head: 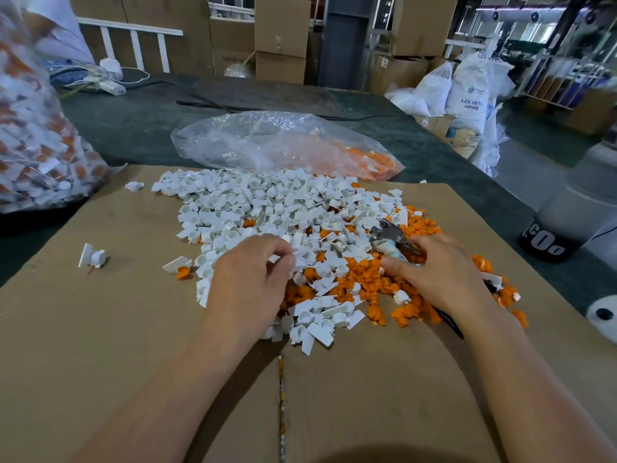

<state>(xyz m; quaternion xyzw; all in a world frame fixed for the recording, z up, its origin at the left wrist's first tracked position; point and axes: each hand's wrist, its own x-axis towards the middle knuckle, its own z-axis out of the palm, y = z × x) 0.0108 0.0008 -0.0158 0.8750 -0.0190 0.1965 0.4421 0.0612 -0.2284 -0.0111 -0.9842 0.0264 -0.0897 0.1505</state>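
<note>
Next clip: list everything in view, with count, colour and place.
white plastic parts: many, white, heaped mid-cardboard, a few strays at left
orange plastic parts: many, orange, near right of heap
metal pliers: one, grey, in right hand
cardboard sheet: one, brown, under the heap
clear plastic bag: one, some orange parts inside, behind heap
full bag: one, clear, white-and-orange contents, far left
cardboard boxes: several, brown, background
resin sacks: several, white, back right
left hand: pinches a white part
right hand: grips the pliers
</note>
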